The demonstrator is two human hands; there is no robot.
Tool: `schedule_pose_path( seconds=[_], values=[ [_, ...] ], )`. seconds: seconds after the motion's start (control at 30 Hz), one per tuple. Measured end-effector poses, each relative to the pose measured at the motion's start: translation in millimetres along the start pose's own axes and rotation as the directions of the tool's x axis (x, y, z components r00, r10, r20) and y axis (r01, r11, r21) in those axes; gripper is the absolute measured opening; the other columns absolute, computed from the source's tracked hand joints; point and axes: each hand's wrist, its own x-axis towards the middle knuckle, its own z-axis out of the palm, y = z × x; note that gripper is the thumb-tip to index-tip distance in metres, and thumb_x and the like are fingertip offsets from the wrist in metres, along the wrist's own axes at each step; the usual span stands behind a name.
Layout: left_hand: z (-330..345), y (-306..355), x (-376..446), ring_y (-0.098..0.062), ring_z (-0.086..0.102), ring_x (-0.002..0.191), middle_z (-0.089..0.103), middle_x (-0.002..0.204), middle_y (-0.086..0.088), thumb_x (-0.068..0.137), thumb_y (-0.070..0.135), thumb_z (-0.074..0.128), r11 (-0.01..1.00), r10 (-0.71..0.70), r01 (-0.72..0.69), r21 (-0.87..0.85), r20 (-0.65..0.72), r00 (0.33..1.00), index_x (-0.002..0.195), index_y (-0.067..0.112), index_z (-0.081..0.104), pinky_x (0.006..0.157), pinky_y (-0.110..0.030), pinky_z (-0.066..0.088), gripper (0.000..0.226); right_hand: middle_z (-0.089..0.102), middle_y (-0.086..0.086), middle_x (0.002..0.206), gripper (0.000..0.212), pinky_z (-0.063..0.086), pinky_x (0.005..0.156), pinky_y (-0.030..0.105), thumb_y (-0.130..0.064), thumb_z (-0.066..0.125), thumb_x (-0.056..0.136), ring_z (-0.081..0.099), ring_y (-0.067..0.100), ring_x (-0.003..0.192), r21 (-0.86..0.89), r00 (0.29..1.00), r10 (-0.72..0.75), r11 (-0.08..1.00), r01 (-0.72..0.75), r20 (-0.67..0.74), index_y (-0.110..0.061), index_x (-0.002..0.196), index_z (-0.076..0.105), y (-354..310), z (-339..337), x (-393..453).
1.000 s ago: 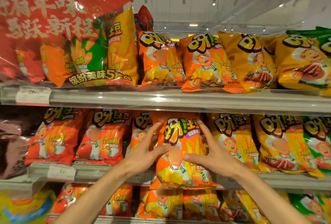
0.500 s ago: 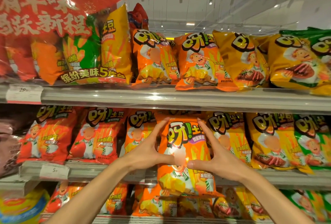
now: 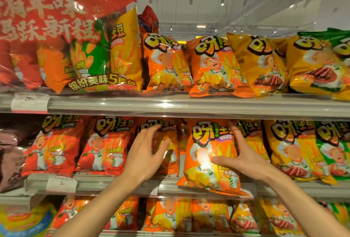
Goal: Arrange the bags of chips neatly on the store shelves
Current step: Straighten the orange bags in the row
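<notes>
Middle shelf, head view. Glossy orange foil chip bag with a cartoon chef print (image 3: 212, 158) stands upright at the shelf's front, its bottom seam hanging over the grey metal shelf edge (image 3: 117, 184). Right hand (image 3: 240, 158) lies against this bag's right side: fingers straight and pointing toward 12 o'clock along the bag's right edge, thumb stretched toward 9 o'clock across the front panel, so the span is wide and the bag sits in the crook between thumb and index finger. Whether the fingertips behind the edge curl round the bag, I cannot tell. Left hand (image 3: 145, 153) is at 9 o'clock from that bag and apart from it, fingers spread wide and relaxed, slightly blurred, in front of a second orange foil chip bag (image 3: 168, 142) set further back; contact with it cannot be confirmed. At 9 o'clock from the left hand stand two red foil chip bags with tomato print (image 3: 103, 146), upright side by side. At 3 o'clock from the right hand stand yellow foil chip bags with a steak print (image 3: 291, 151), then a green foil chip bag (image 3: 335, 149). White paper price tags (image 3: 61, 183) sit on the shelf edge at 7 o'clock from the left hand. At 12 o'clock, the upper shelf carries orange and yellow bags and a large red multipack of chips in clear film (image 3: 56, 38).
</notes>
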Motion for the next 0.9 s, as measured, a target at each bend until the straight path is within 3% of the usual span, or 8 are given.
schedule_pose_path(
  seconds=[0.1,0.2,0.3,0.37,0.43,0.5,0.67,0.9],
  values=[
    [19,-25,2,-0.026,0.039,0.132,0.049,0.137,-0.007,0.096,0.066,0.025,0.945,0.066,-0.066,0.321,0.012,0.998,0.147,0.028,0.042,0.109,-0.044,0.036,0.065,0.022,-0.006,0.162,0.139,0.035,0.114,0.041,-0.078,0.079,0.048,0.034,0.017,0.143,-0.096,0.999,0.024,0.995,-0.026,-0.025,-0.041,0.154,-0.002,-9,6,14],
    [33,-37,7,-0.030,0.026,0.145,0.038,0.153,-0.009,0.094,0.070,0.015,0.899,0.054,-0.102,0.426,0.123,0.991,0.154,0.036,0.028,0.122,-0.050,0.010,0.070,0.027,-0.003,0.159,0.128,0.036,0.109,0.034,-0.067,0.082,0.060,0.035,0.018,0.141,-0.105,0.999,0.008,0.994,-0.013,-0.050,-0.035,0.155,0.003,-20,12,30],
    [35,-49,10,-0.024,0.015,0.151,0.029,0.160,-0.003,0.094,0.072,0.012,0.875,0.053,-0.135,0.464,0.187,0.981,0.155,0.038,0.021,0.124,-0.048,-0.002,0.070,0.053,0.005,0.133,0.112,0.049,0.086,0.028,-0.055,0.082,0.067,0.059,0.016,0.108,-0.154,0.999,0.024,0.988,-0.029,-0.035,-0.032,0.154,0.014,-26,17,40],
    [34,-56,10,-0.022,0.013,0.151,0.028,0.160,-0.001,0.095,0.070,0.012,0.869,0.061,-0.147,0.473,0.192,0.979,0.155,0.038,0.021,0.124,-0.048,-0.002,0.068,0.060,0.007,0.110,0.102,0.049,0.071,0.025,-0.053,0.079,0.070,0.062,0.014,0.086,-0.211,0.999,0.034,0.977,-0.041,-0.032,-0.031,0.151,0.020,-31,20,40],
    [33,-59,10,-0.023,0.019,0.149,0.033,0.157,-0.003,0.096,0.069,0.014,0.856,0.083,-0.165,0.489,0.185,0.979,0.154,0.037,0.024,0.124,-0.048,0.002,0.066,0.051,0.009,0.131,0.096,0.046,0.087,0.028,-0.053,0.073,0.079,0.056,0.021,0.115,-0.308,0.997,-0.003,0.951,-0.022,-0.081,-0.036,0.153,0.015,-32,24,36],
    [32,-59,10,-0.024,0.024,0.146,0.036,0.154,-0.004,0.097,0.067,0.015,0.854,0.096,-0.172,0.490,0.176,0.980,0.153,0.035,0.026,0.124,-0.048,0.006,0.065,0.027,0.014,0.150,0.085,0.035,0.106,0.035,-0.057,0.059,0.088,0.031,0.029,0.141,-0.476,0.990,-0.049,0.879,-0.020,-0.131,-0.036,0.155,0.011,-38,31,25],
    [42,-52,21,-0.023,0.020,0.150,0.027,0.162,-0.003,0.099,0.062,0.007,0.883,0.077,-0.144,0.446,0.164,0.983,0.154,0.036,0.026,0.124,-0.047,0.004,0.064,0.038,0.013,0.147,0.067,0.017,0.119,0.051,-0.067,0.027,0.097,0.028,0.031,0.140,-0.739,0.920,-0.366,0.658,0.147,-0.142,-0.029,0.153,0.027,-33,78,17],
    [46,-56,18,-0.022,0.014,0.152,0.020,0.165,-0.003,0.100,0.062,0.009,0.864,0.056,-0.123,0.488,0.149,0.987,0.157,0.037,0.012,0.124,-0.047,0.001,0.063,0.048,0.011,0.143,0.060,0.017,0.114,0.065,-0.057,0.029,0.098,0.037,0.034,0.138,-0.792,0.912,-0.335,0.611,0.021,-0.234,-0.026,0.149,0.038,-25,111,29]
  ],
)
